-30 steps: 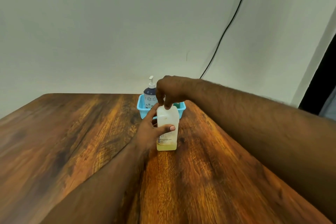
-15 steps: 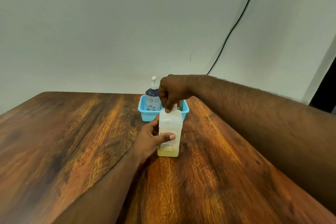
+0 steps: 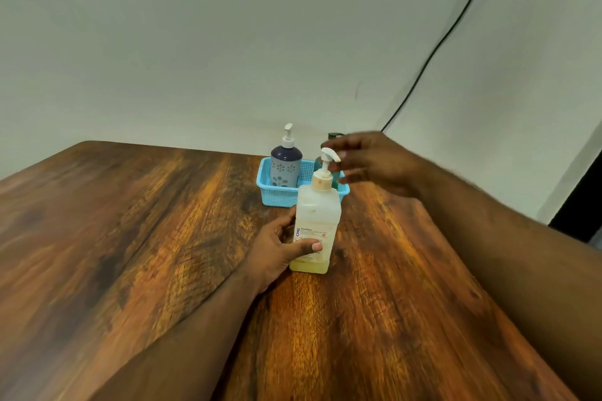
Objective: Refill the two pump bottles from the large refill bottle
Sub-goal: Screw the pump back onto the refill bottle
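Wood-grain tabletop [image 3: 136,238] runs back to a pale wall, with a black cable hanging down at the right. Your left hand [image 3: 277,251] grips the lower body of the translucent pump bottle [image 3: 316,225], thumb across its label, so it stands upright on the tabletop near the middle. Its long axis is vertical, and the white pump head [image 3: 329,155] sits at the top, spout pointing right. Your right hand [image 3: 374,164] is the nearer one to that head: it hovers just right of it, fingers loosely spread and blurred, and whether a fingertip touches the spout you cannot tell. The bottle looks almost empty, with only a thin yellow layer at the bottom. Just behind it, a blue basket [image 3: 277,195] holds a dark floral pump bottle [image 3: 286,163] and a dark-capped bottle [image 3: 335,137] mostly hidden by your hand. To open it, the collar under the pump likely needs unscrewing.
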The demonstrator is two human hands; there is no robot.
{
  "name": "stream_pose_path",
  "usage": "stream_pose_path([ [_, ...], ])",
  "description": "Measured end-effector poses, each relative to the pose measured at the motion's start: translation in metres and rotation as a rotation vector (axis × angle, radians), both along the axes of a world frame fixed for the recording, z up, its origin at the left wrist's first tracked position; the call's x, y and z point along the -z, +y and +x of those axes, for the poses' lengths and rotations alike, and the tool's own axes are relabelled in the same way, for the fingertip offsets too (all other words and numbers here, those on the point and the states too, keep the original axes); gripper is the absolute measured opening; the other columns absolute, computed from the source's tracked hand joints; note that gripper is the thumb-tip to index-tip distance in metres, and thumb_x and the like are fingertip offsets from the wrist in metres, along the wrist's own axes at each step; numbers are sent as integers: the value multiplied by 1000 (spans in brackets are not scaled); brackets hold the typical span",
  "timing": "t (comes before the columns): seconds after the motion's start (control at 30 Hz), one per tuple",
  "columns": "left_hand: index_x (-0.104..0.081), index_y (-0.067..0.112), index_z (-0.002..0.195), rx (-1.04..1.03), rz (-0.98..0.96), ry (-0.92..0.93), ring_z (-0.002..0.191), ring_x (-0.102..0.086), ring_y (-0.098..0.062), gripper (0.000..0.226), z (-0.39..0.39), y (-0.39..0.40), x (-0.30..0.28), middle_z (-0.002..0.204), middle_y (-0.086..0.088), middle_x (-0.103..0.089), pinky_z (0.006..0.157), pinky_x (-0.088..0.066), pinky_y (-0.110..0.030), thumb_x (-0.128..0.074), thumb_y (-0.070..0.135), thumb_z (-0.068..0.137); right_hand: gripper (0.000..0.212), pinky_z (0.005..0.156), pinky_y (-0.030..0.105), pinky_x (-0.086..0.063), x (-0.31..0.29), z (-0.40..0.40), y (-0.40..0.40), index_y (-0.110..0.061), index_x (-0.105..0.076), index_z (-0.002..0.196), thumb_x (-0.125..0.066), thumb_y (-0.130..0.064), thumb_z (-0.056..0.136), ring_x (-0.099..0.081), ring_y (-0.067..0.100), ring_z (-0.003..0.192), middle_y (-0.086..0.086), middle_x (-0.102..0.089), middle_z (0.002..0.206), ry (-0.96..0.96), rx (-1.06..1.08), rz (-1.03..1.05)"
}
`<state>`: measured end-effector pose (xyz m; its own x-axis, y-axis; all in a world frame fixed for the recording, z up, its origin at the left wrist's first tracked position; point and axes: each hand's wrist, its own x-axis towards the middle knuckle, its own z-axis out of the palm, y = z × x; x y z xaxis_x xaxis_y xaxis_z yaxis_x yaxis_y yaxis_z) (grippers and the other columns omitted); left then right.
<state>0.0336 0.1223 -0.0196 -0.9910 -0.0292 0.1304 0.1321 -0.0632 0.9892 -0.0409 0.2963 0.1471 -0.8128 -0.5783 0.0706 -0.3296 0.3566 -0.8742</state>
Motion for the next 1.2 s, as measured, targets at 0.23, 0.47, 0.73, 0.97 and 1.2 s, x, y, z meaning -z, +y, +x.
stream_pose_path([
  [0.23, -61, 17, 130, 15, 14, 23, 111, -68, -14, 64, -4, -6, 6, 116, 4, -74, 89, -58, -30, -84, 11, 70, 44, 92, 40, -55, 60, 11, -10, -21, -67, 108, -79, -16, 66, -67, 15, 106, 0, -71, 112, -58, 28, -243],
  [0.47, -61, 15, 130, 30, 19, 33, 113, -68, -19, 71, -6, -6, 8, 118, -2, -73, 94, -56, -39, -86, 20, 63, 47, 78, 42, -60, 77, 13, -28, -16, -53, 101, -84, -17, 65, -69, 21, 97, 4, -70, 105, 34, 177, -324],
  [0.73, -60, 17, 131, 35, 13, 26, 116, -66, -22, 74, -7, -8, 10, 120, -4, -72, 98, -53, -48, -90, 21, 64, 44, 69, 39, -61, 91, 23, -32, -26, -58, 100, -83, -18, 65, -70, 20, 95, -6, -66, 110, 9, 251, -508],
  [0.97, -60, 12, 130, 40, 16, 39, 111, -69, -22, 68, -6, -6, 7, 117, -6, -73, 94, -56, -43, -84, 14, 67, 46, 69, 36, -61, 91, 24, -32, -29, -63, 106, -83, -18, 66, -70, 16, 93, 2, -67, 116, 23, 232, -514],
  [1.2, -62, 15, 128, 46, 1, 39, 111, -69, -19, 64, -6, -7, 6, 117, -3, -73, 93, -57, -40, -83, 17, 68, 42, 63, 29, -60, 94, 28, -36, -30, -56, 100, -81, -12, 71, -70, 12, 93, -7, -63, 114, 70, 282, -573],
])
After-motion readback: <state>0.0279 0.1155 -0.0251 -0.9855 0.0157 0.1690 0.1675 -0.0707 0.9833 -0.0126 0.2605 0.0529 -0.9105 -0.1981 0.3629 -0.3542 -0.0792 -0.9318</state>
